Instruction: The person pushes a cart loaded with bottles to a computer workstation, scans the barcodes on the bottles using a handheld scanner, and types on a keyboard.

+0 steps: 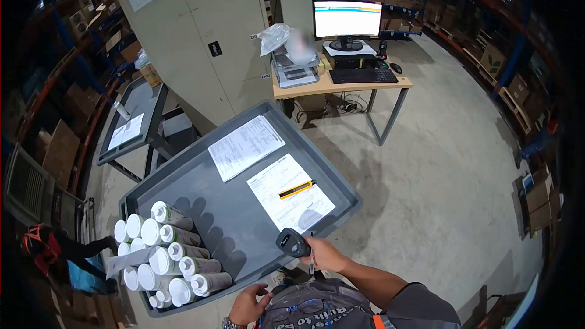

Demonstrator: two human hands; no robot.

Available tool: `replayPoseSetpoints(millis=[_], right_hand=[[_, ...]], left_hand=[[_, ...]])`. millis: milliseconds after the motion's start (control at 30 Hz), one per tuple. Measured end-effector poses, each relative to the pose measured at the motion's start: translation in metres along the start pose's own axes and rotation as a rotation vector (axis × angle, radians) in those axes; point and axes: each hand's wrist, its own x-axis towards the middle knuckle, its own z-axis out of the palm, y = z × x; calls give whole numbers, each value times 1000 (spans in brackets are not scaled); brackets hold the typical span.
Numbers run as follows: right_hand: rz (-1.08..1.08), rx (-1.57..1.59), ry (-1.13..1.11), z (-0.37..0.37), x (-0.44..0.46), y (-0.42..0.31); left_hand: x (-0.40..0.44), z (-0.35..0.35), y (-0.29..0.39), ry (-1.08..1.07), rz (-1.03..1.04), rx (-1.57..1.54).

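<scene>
My right hand [326, 255] is closed around a dark handheld scanner [292, 242] at the near edge of a grey cart tray [244, 271]; a pen also shows beside its fingers. My left hand [248, 304] is near my body with its fingers curled, and whether it holds anything is hidden. Several white bottles [163, 261] stand grouped in the tray's near left corner, with a paper strip [131, 260] lying across them. A yellow cutter [296, 190] rests on a printed sheet [286, 173]. Behind that lies a stack of papers [245, 146].
A desk [341, 85] with a monitor [347, 19] and keyboard [363, 76] stands ahead. Beige cabinets [201, 36] are behind the tray. Another cart [131, 140] is at the left. A person [55, 247] bends down at the lower left. Shelving runs along both sides.
</scene>
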Motion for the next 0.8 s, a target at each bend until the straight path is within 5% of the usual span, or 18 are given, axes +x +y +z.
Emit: replayPoseSetpoints(millis=[300, 400, 567, 700, 800], right_hand=[[103, -6, -7, 51, 27, -24], [109, -28, -37, 59, 34, -34], [135, -74, -43, 74, 40, -39], [137, 157, -107, 84, 48, -31], [213, 671, -106, 72, 48, -54]], left_hand=[[-9, -76, -8, 189, 206, -12], [-11, -108, -28, 356, 181, -221], [6, -121, -43, 343, 245, -380], [23, -87, -37, 178, 213, -368], [44, -35, -6, 63, 230, -479]])
